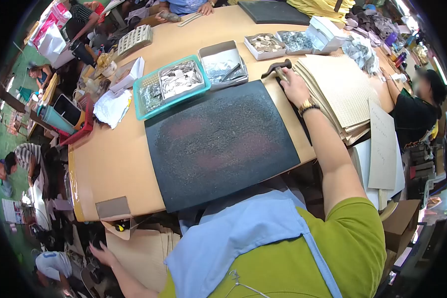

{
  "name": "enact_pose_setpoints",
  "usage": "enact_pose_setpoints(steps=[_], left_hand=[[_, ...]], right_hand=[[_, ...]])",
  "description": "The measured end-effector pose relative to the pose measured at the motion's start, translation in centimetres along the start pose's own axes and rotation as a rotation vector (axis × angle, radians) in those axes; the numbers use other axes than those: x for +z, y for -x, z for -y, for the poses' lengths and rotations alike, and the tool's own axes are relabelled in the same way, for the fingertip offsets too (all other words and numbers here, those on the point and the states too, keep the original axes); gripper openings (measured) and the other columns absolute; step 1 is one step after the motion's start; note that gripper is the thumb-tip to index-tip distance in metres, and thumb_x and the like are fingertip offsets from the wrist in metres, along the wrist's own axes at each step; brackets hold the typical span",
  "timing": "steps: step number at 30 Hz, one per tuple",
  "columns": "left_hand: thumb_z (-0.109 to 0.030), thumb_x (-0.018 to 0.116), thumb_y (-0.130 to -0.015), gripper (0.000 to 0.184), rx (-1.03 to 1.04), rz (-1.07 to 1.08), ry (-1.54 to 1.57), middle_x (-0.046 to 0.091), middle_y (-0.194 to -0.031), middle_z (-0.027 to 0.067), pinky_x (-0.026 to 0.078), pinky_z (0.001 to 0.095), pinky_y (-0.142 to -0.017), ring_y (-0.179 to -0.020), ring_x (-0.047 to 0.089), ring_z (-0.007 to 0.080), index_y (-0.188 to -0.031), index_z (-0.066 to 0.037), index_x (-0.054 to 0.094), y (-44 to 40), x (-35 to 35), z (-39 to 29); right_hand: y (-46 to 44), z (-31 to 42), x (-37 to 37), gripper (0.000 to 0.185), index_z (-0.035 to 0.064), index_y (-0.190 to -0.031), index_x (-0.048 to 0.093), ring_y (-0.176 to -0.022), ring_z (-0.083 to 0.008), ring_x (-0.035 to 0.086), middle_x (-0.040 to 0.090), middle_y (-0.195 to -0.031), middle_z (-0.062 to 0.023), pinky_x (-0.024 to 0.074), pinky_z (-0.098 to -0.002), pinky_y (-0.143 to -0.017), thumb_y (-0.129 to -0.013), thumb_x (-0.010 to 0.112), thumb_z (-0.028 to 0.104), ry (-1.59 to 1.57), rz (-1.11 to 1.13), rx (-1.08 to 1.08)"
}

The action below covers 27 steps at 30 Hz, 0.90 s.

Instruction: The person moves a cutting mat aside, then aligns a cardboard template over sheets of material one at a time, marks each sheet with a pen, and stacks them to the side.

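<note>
My right hand [295, 88] is closed around the handle of a hammer [276, 68] at the right of the table. Its dark head points away from me, close to the far right corner of a worn black mat [218, 139]. A dark strip [299, 116] lies under my right wrist, along the mat's right side. Low on the left, my left hand [103, 254] hangs beside the table with its fingers spread and nothing in them. Near it are brown sheets [136, 256] below the table edge.
Behind the mat stand a teal tray [139, 110] of small pieces and a white box [223, 49]. Patterned cream sheets [337, 89] are stacked at right. Further back are boxes of wooden-looking pieces [265, 43] and grey pieces [295, 40]. People sit around the table and room.
</note>
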<state>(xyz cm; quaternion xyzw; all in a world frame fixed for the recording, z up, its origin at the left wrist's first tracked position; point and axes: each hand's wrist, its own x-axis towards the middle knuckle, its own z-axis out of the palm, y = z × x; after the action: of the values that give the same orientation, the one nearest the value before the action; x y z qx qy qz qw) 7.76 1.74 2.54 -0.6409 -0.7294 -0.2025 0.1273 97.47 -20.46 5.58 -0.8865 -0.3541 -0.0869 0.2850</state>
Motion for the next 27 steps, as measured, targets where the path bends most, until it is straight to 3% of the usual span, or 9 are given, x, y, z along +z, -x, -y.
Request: enact_pose_setpoints(steps=[4,6,7,9,13,16,18,23,27], left_hand=[[-0.011,0.06,-0.09,0.042,0.416,0.069,0.373,0.056,-0.127,0.0246,0.039,0.0408,-0.103,-0.121,0.051,0.0364,-0.126,0.008,0.051,-3.8,-1.8,-14.6],[-0.011,0.061,-0.089,0.04,0.498,0.219,0.444,0.059,-0.123,0.0238,0.042,0.0412,-0.098,-0.115,0.056,0.0371,-0.125,0.005,0.053,-2.2,-2.2,-21.2],[-0.017,0.061,-0.09,0.041,0.467,0.337,0.488,0.059,-0.125,0.0222,0.041,0.0421,-0.099,-0.117,0.054,0.0368,-0.125,0.002,0.055,-0.5,-3.2,-24.4],[-0.025,0.061,-0.09,0.044,0.655,0.377,0.529,0.056,-0.13,0.0203,0.035,0.0444,-0.105,-0.125,0.048,0.0368,-0.127,-0.002,0.055,2.1,-2.7,-27.7],[-0.038,0.059,-0.091,0.062,0.713,0.476,0.424,0.038,-0.144,0.0242,0.026,0.0489,-0.109,-0.136,0.033,0.0405,-0.139,-0.004,0.042,6.1,-3.7,-35.2],[-0.044,0.056,-0.091,0.066,0.733,0.549,0.381,0.028,-0.15,0.0259,0.02,0.0523,-0.111,-0.141,0.023,0.0424,-0.143,-0.007,0.038,7.3,-4.6,-39.3],[-0.05,0.055,-0.091,0.067,0.821,0.489,0.45,0.025,-0.153,0.0222,0.019,0.057,-0.11,-0.142,0.022,0.0404,-0.143,-0.012,0.039,8.4,-3.7,-40.3],[-0.052,0.051,-0.092,0.066,0.578,0.519,0.766,0.027,-0.153,0.0179,0.013,0.0629,-0.11,-0.144,0.017,0.0391,-0.144,-0.013,0.039,8.8,-1.4,-37.0],[-0.042,0.059,-0.087,0.065,0.439,-0.034,0.531,0.035,-0.147,0.0196,0.009,0.0566,-0.113,-0.141,0.024,0.0389,-0.139,-0.007,0.042,6.2,-2.7,-26.2]], right_hand=[[-3.1,0.6,1.4,0.038,0.0214,-0.126,0.056,-0.106,-0.0308,0.06,0.064,-0.114,-0.0124,0.0493,-0.0452,-0.089,-0.089,0.062,0.028,0.329,0.084,0.215],[-2.7,0.6,1.1,0.037,0.0155,-0.123,0.059,-0.109,-0.0321,0.058,0.063,-0.117,-0.0127,0.0474,-0.0462,-0.092,-0.089,0.063,0.028,0.219,-0.033,-0.01],[-2.3,0.3,1.2,0.036,0.0129,-0.121,0.059,-0.112,-0.0327,0.056,0.061,-0.12,-0.013,0.0454,-0.0469,-0.095,-0.088,0.063,0.028,0.072,-0.078,-0.181],[0.8,2.6,0.3,0.039,0.0079,-0.124,0.058,-0.119,-0.0331,0.052,0.057,-0.128,-0.0139,0.041,-0.0492,-0.099,-0.091,0.06,0.03,-0.206,0.156,-0.142],[9.1,6.6,-1.7,0.053,0.0044,-0.137,0.047,-0.134,-0.0386,0.038,0.041,-0.145,-0.0213,0.0283,-0.0475,-0.11,-0.094,0.056,0.034,0.146,0.153,-0.235],[11.8,8.4,-2.3,0.059,0.0032,-0.141,0.042,-0.135,-0.0403,0.036,0.036,-0.148,-0.0236,0.0273,-0.0459,-0.112,-0.092,0.059,0.033,0.041,0.292,-0.289],[12.0,9.5,-3.1,0.06,0.0019,-0.141,0.042,-0.135,-0.0395,0.036,0.036,-0.147,-0.0246,0.0273,-0.0452,-0.112,-0.091,0.059,0.032,0.073,0.329,-0.337],[11.5,8.6,-2.0,0.056,-0.0002,-0.14,0.043,-0.137,-0.0384,0.034,0.036,-0.148,-0.0244,0.0258,-0.0434,-0.113,-0.094,0.056,0.03,0.02,0.335,-0.401],[11.1,7.2,-1.4,0.053,-0.0026,-0.14,0.041,-0.137,-0.0398,0.033,0.034,-0.148,-0.0249,0.0258,-0.0445,-0.112,-0.099,0.047,0.031,0.046,0.356,-0.443]])
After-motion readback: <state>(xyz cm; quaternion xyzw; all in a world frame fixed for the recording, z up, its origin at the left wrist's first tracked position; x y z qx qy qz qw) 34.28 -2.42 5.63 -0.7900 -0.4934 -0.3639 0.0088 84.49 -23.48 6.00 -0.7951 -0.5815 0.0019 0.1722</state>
